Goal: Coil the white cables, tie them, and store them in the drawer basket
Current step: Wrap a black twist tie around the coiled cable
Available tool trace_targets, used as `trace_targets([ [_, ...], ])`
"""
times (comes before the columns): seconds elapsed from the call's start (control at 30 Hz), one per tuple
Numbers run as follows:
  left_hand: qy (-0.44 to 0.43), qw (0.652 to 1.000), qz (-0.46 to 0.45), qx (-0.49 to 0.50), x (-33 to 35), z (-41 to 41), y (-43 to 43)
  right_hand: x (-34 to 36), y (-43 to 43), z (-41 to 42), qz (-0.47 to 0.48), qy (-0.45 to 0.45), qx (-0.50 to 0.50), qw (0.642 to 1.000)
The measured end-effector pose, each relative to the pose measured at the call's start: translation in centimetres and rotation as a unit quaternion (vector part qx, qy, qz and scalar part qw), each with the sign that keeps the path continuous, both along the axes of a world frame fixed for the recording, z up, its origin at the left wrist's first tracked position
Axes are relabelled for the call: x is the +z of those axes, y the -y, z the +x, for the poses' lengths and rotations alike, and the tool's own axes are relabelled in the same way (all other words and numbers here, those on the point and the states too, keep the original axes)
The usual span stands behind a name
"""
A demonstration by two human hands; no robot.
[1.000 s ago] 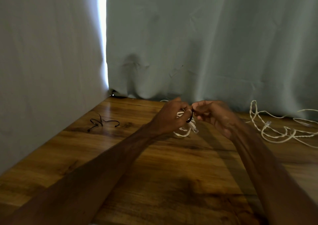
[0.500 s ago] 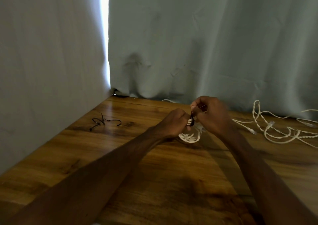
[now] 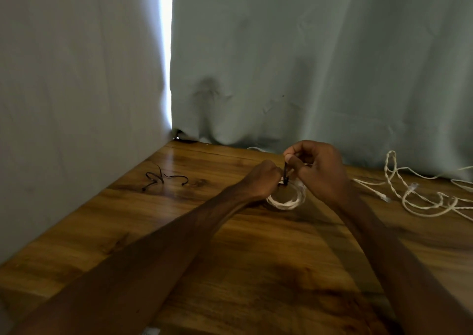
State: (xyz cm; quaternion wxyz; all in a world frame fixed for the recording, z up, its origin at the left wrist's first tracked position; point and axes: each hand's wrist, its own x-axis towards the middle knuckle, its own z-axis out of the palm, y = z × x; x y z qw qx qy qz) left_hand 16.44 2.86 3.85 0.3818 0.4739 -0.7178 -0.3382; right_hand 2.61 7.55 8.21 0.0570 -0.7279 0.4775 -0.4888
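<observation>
Twisting the black tie [image 3: 286,173] closed appears to be the step in hand. At centre frame, the coiled white cable [image 3: 285,203] sits low against the wooden table [image 3: 256,270]. The left hand [image 3: 263,178] grips the coil at its upper edge, and the right hand [image 3: 320,171] pinches the tie's upright ends. Risk: a slack twist would let the loops spring apart once the grip is released. Uncoiled white cables [image 3: 422,199] lie at right of frame, spare ties [image 3: 163,179] at left. No drawer basket is visible.
</observation>
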Motion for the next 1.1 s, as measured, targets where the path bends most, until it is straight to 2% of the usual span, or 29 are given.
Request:
trace_targets([
  [0.17, -0.012, 0.999, -0.015, -0.034, 1.1, -1.4, -2.7, -0.1, 0.7, -1.8, 0.094, 0.144, -0.018, 0.985],
  [0.4, 0.014, 0.998, -0.044, -0.042, 0.6, -2.1, -3.8, -1.6, 1.2, -3.5, 0.195, 0.211, -0.016, 0.958],
  [0.5, -0.011, 1.000, -0.022, -0.017, 0.4, -2.3, -3.5, -1.4, 1.0, -3.1, 0.187, 0.211, -0.005, 0.959],
  [0.63, 0.104, 0.994, -0.032, -0.022, 0.5, -2.0, -2.7, -0.1, 0.3, -2.2, 0.140, 0.183, 0.018, 0.973],
  [0.77, 0.153, 0.986, -0.060, -0.024, 0.5, -2.1, -2.3, 0.8, -0.5, -1.2, 0.092, 0.149, 0.044, 0.983],
  [0.87, 0.128, 0.991, -0.048, -0.004, 0.3, -1.9, -2.2, 1.2, -0.9, -0.6, 0.082, 0.139, 0.068, 0.985],
  [0.93, 0.026, 0.999, 0.002, 0.025, -0.1, -1.8, -1.6, 1.4, -1.2, -0.4, 0.084, 0.141, 0.087, 0.983],
  [1.0, -0.036, 0.998, 0.028, 0.041, -0.3, -1.8, -1.5, 1.5, -1.4, -0.3, 0.090, 0.147, 0.101, 0.980],
  [1.1, -0.052, 0.999, 0.009, 0.005, -0.5, -1.7, -1.6, 1.4, -1.3, -0.6, 0.104, 0.203, 0.109, 0.968],
])
